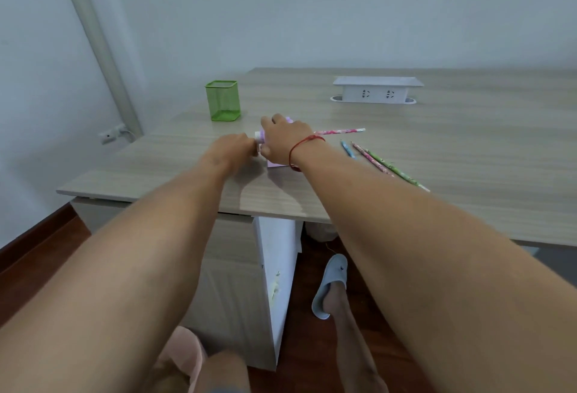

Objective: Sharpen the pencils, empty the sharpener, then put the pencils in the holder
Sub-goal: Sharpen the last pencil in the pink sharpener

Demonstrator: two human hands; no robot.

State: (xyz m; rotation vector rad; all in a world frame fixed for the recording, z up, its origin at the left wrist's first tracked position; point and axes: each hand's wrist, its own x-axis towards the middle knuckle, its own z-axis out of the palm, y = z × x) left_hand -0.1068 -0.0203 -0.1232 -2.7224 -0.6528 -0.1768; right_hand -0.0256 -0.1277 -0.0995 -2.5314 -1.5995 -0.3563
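Observation:
My right hand (pixel 285 139) grips the top of a lilac pencil sharpener (pixel 276 164) standing on the wooden desk (pixel 452 149). A pink patterned pencil (pixel 342 131) sticks out of the sharpener to the right. My left hand (pixel 232 149) holds the sharpener's white crank (pixel 258 136) on its left side; the hand is blurred. Most of the sharpener is hidden by my hands. Three more pencils, a blue one (pixel 347 148), a pink one (pixel 371 158) and a green one (pixel 395 169), lie on the desk to the right. A green mesh pencil holder (pixel 222 100) stands behind and to the left.
A white socket box (pixel 377 89) sits at the back of the desk. The desk's front edge (pixel 193 205) runs just below my hands. Under the desk are a white cabinet panel (pixel 276 280) and my foot in a grey slipper (pixel 332 283).

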